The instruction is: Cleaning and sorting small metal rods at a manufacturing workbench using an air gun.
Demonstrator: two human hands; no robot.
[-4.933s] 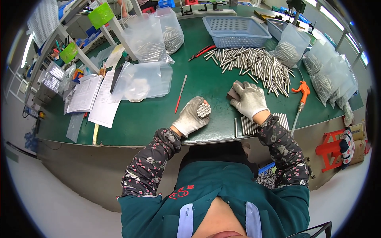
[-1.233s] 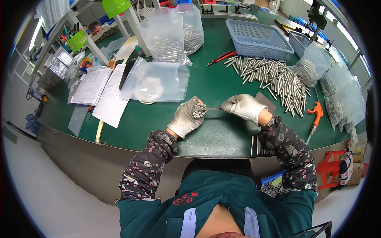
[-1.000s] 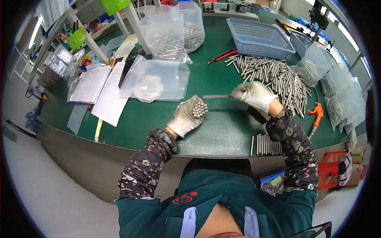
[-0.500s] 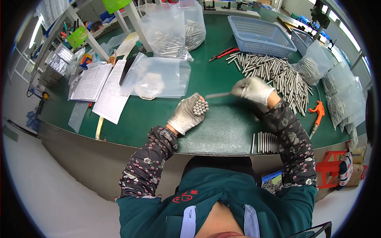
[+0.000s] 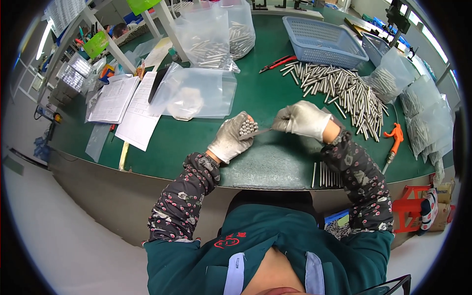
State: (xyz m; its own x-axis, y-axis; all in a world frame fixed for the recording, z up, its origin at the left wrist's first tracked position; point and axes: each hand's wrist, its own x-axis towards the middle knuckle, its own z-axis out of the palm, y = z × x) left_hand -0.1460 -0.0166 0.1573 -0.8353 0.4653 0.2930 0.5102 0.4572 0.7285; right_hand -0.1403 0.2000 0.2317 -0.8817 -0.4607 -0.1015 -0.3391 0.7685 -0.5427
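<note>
My left hand (image 5: 229, 139), in a pale, soiled work glove, is closed round a bundle of short metal pins (image 5: 247, 127), whose shiny round ends face up and to the right. To its right is my gloved right hand (image 5: 301, 119), fingers pinched on a thin grey strip (image 5: 258, 133). The strip reaches left across the lower edge of the bundle's ends; motion smears it, so its exact kind is unclear. Near the table's front edge, several metal pins (image 5: 322, 174) lie side by side in a row, partly covered by my right forearm.
A big heap of loose pins (image 5: 339, 86) lies at right on the green table (image 5: 196, 162), before a blue basket (image 5: 322, 44). Red-handled pliers (image 5: 278, 64), an orange air gun (image 5: 393, 140), bags of pins (image 5: 201, 44), a flat plastic bag (image 5: 211, 93) and papers (image 5: 115, 98) lie around.
My right hand has moved left and slightly down, bringing the grey strip from beside the bundle to across its pin ends. My left hand stays nearly in place, holding the pins.
</note>
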